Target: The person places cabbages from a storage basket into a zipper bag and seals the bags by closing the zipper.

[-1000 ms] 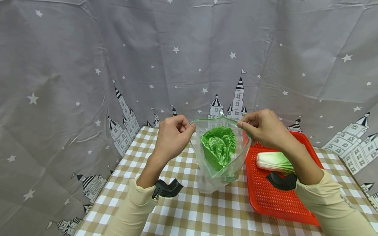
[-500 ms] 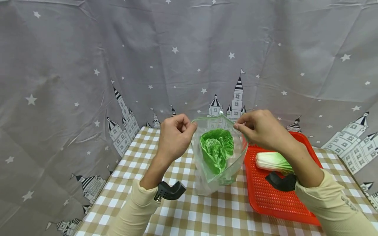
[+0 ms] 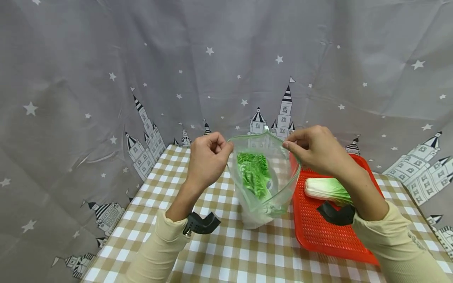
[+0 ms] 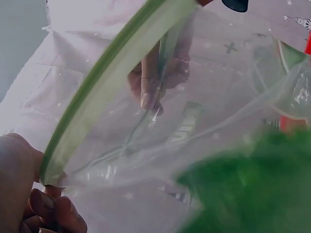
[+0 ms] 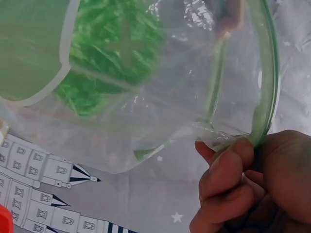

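Between the two hands a clear zip bag with a green zip edge hangs with its mouth spread wide. My left hand pinches the left side of the rim, thumb against fingers. At the opposite side, my right hand pinches the rim the same way. Inside the bag lies a leafy green lettuce, leaning to the bag's left side. The left wrist view shows the green zip strip running up from the left fingertips. Through the plastic in the right wrist view, the lettuce shows behind printed marks.
A red plastic basket stands on the right, partly under the right forearm. In it lies a white and green cabbage. A checked cloth covers the table, and a grey curtain hangs behind.
The lettuce in the bag has turned and slid left and lower inside it. Both hands keep their pinch on the rim, and the bag mouth looks slightly wider than half a second ago.
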{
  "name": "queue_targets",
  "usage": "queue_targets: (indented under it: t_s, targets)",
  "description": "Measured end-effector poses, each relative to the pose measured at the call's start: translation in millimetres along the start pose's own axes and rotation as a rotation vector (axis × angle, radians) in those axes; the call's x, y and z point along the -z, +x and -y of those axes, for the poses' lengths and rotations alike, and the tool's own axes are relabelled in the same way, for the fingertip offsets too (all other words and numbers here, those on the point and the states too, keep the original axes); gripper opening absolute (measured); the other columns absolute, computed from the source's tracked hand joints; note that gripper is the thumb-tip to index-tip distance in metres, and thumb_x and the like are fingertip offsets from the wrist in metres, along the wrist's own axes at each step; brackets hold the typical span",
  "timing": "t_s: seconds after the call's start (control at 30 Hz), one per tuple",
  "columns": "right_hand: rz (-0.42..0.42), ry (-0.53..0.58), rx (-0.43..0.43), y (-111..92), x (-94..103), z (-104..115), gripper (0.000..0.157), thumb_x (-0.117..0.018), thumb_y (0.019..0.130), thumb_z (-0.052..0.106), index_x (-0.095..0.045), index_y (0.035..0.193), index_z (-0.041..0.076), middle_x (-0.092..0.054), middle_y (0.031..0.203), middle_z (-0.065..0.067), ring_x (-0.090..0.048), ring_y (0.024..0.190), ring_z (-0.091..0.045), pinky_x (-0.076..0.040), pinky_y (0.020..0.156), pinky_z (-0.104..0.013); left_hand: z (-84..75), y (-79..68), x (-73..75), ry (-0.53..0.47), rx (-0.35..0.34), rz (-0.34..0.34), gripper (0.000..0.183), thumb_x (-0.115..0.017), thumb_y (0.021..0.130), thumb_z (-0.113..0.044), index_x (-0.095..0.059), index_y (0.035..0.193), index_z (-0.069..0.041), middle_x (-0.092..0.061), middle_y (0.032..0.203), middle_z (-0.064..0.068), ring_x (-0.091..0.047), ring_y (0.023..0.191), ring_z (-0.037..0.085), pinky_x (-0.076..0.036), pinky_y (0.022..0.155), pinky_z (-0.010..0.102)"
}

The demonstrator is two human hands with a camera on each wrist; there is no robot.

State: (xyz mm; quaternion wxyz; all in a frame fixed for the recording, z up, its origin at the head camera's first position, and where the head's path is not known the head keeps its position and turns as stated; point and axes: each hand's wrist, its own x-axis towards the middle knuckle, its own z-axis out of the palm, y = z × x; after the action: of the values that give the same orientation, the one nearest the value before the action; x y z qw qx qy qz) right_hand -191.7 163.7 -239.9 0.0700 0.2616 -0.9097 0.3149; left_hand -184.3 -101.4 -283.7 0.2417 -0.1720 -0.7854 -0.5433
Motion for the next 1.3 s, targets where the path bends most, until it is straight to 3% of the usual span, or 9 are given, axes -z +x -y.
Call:
queue_targets:
  t_s: [0.23,0.47,0.7,0.83,0.9,1.03,1.13,1.2,1.3]
  targets:
    - [-0.022,0.0,0.012,6,8.0,2,0.016,-0.065,0.096,0.016,-0.075,0.095,0.004,-0.062,0.062,0.003,-0.049,0.05,-0.012,-0.038,0.046,-0.026,-5.1,7.7,2.7,-0.027,-0.008,-0.003,0.029,-0.066,0.086,-0.004,-0.052,0.061,-0.009,-0.041,0.046,0.002,-0.036,0.04,0.017,-0.036,0.048,0.029]
    - [-0.04,0.057,0.016,7,1.0,-6,0.012,-0.065,0.095,0.013,-0.074,0.091,0.006,-0.056,0.056,0.002,-0.045,0.046,-0.012,-0.033,0.043,-0.024,-4.9,5.9,2.7,-0.051,-0.02,-0.028,0.028,-0.066,0.086,-0.003,-0.052,0.062,-0.009,-0.04,0.048,0.002,-0.036,0.042,0.017,-0.035,0.049,0.028]
    - [0.064,0.18,-0.017,7,-19.9,-30,0.017,-0.062,0.098,0.019,-0.072,0.092,0.007,-0.059,0.063,0.001,-0.052,0.053,-0.014,-0.043,0.049,-0.028,2.3,-1.5,-3.2,-0.045,0.029,-0.012,0.03,-0.066,0.089,-0.006,-0.053,0.062,-0.009,-0.042,0.048,0.003,-0.038,0.042,0.019,-0.036,0.049,0.03]
    - [0.109,0.302,-0.077,1,-23.8,-69,0.027,-0.054,0.103,0.024,-0.071,0.099,0.003,-0.063,0.069,-0.007,-0.059,0.059,-0.023,-0.051,0.055,-0.034,1.5,-2.3,-14.8,-0.06,0.046,0.004,0.03,-0.066,0.088,-0.004,-0.053,0.062,-0.009,-0.043,0.047,0.002,-0.038,0.041,0.016,-0.033,0.045,0.027]
    - [0.11,0.286,-0.128,-7,-27.4,-99,0.026,-0.055,0.102,0.023,-0.07,0.1,0.001,-0.064,0.071,-0.008,-0.063,0.063,-0.026,-0.054,0.059,-0.037,0.6,-2.2,-23.5,-0.082,0.048,0.019,0.03,-0.066,0.088,-0.003,-0.053,0.062,-0.009,-0.043,0.047,0.002,-0.037,0.041,0.015,-0.031,0.044,0.026]
    - [0.102,0.006,-0.168,-30,-37.7,-164,0.029,-0.072,0.091,0.025,-0.07,0.106,0.0,-0.071,0.094,-0.011,-0.066,0.09,-0.032,-0.053,0.079,-0.046,-3.0,-0.1,-39.2,-0.116,0.039,0.054,0.03,-0.066,0.088,-0.004,-0.052,0.062,-0.01,-0.043,0.047,0.001,-0.037,0.041,0.015,-0.032,0.045,0.027]
    - [0.119,-0.186,-0.161,-48,-44.8,-204,0.058,-0.083,0.077,0.035,-0.066,0.12,0.0,-0.067,0.114,-0.018,-0.06,0.109,-0.04,-0.047,0.09,-0.055,-4.7,1.6,-47.6,-0.127,0.037,0.082,0.029,-0.066,0.087,-0.005,-0.052,0.062,-0.01,-0.043,0.047,0.001,-0.038,0.041,0.015,-0.034,0.046,0.027]
    - [0.141,-0.232,-0.168,-61,-50.1,-222,0.078,-0.088,0.069,0.04,-0.06,0.13,0.0,-0.061,0.125,-0.023,-0.054,0.116,-0.046,-0.043,0.092,-0.06,-5.0,1.0,-51.4,-0.133,0.044,0.103,0.029,-0.066,0.087,-0.006,-0.052,0.063,-0.01,-0.043,0.047,0.0,-0.037,0.041,0.013,-0.034,0.046,0.026]
    - [0.165,-0.24,-0.192,-76,-55.7,-239,0.096,-0.091,0.062,0.044,-0.052,0.138,0.002,-0.054,0.132,-0.027,-0.05,0.117,-0.05,-0.042,0.09,-0.063,-4.3,-0.2,-56.7,-0.141,0.05,0.127,0.028,-0.065,0.088,-0.007,-0.053,0.063,-0.011,-0.042,0.047,-0.001,-0.037,0.042,0.012,-0.033,0.045,0.025]
